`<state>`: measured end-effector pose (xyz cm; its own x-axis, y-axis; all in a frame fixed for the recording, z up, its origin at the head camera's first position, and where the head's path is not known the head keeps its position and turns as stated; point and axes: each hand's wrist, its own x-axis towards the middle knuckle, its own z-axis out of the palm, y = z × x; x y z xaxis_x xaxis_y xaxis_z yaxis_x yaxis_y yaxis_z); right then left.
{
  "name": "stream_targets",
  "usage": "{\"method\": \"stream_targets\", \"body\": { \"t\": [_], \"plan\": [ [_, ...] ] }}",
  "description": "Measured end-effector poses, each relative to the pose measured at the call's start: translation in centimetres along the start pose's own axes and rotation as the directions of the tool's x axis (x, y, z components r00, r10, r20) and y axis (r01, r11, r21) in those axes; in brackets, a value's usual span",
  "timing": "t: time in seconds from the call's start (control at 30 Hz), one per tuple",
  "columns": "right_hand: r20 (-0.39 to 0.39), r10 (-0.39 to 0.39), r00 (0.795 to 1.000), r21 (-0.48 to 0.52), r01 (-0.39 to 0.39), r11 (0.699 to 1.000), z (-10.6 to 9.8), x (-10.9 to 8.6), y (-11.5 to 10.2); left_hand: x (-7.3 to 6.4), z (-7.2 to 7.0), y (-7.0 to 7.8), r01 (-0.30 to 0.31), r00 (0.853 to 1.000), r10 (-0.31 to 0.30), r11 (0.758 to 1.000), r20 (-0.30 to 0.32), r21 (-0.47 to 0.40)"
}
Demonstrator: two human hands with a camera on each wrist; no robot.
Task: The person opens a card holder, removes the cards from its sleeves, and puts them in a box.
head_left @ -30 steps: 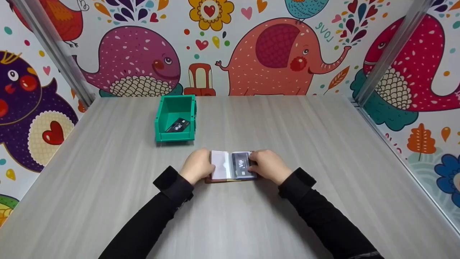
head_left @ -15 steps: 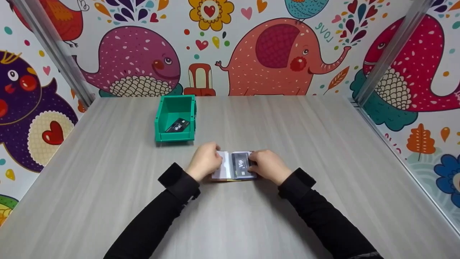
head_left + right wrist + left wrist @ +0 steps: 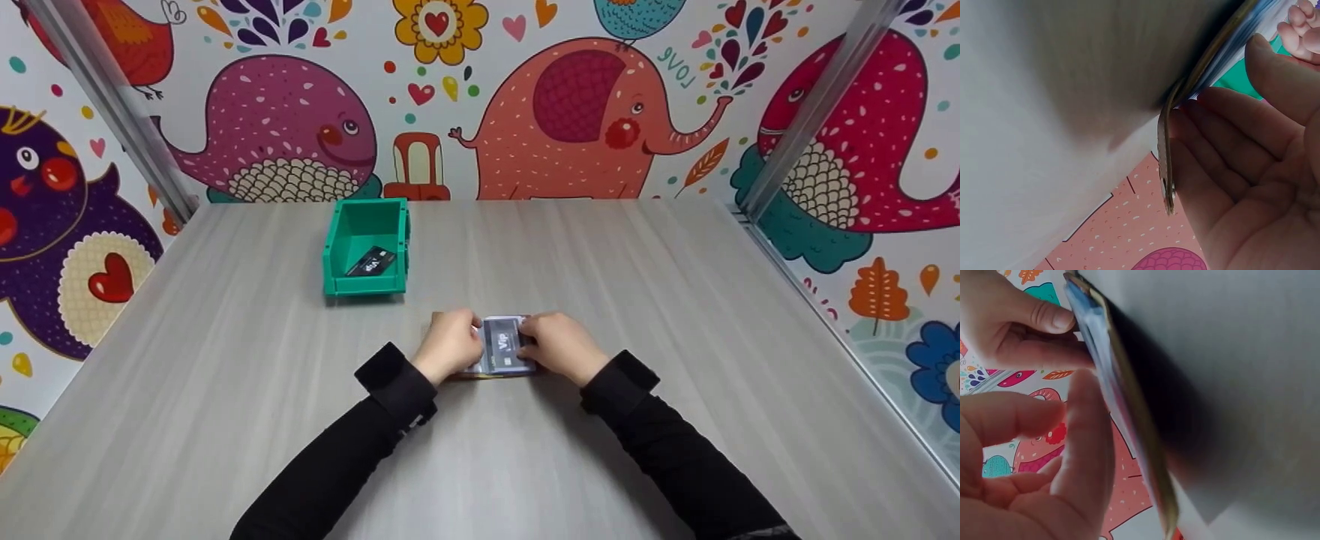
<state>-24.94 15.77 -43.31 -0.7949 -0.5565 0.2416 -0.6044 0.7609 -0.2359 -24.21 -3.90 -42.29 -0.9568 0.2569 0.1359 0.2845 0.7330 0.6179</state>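
A small card holder [image 3: 491,375] lies spread on the table, a dark "Vip" card [image 3: 502,345] in the clear sleeve of its right page. My right hand [image 3: 562,346] grips that page's outer edge, thumb on top. A brown strap with a snap [image 3: 1166,152] sticks out beside the right fingers in the right wrist view. Over the left page is my left hand [image 3: 452,343], hiding most of it. The left wrist view has one long left finger [image 3: 1085,439] laid along the sleeves, with the thumb apart from them.
A green bin [image 3: 367,286] stands farther back on the left, holding another black "Vip" card [image 3: 373,261]. The pale wood-grain table [image 3: 637,262] meets printed wall panels [image 3: 570,127] at the back and sides.
My left hand has moved from the card holder's left edge rightward across the left page, toward the fold. My right hand and the bin have stayed put.
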Motion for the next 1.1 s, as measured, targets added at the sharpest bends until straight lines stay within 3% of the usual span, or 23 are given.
{"method": "stream_targets", "body": {
  "t": [0.1,0.3,0.43,0.83,1.1],
  "plan": [
    [0.002,0.008,1.0,0.002,-0.008,1.0,0.0,0.03,-0.05,0.05,0.22,-0.16,-0.022,1.0,0.022,0.999,-0.008,0.023],
    [0.009,0.011,1.0,0.004,-0.011,1.0,-0.01,0.05,0.02,0.27,0.3,0.04,0.049,0.998,-0.049,0.999,0.048,0.003],
    [0.013,0.007,1.0,-0.002,-0.007,1.0,0.03,0.08,0.03,0.31,0.38,0.07,0.059,0.997,-0.06,0.998,0.052,0.028],
    [0.028,0.019,0.999,-0.022,-0.019,1.0,0.04,0.02,-0.14,0.71,0.52,-0.05,0.187,0.979,-0.183,0.981,0.086,-0.048],
    [0.029,0.023,0.999,-0.005,-0.023,1.0,0.09,0.01,-0.23,0.73,0.72,-0.12,0.216,0.974,-0.208,0.973,0.095,-0.087]
  ]
}}
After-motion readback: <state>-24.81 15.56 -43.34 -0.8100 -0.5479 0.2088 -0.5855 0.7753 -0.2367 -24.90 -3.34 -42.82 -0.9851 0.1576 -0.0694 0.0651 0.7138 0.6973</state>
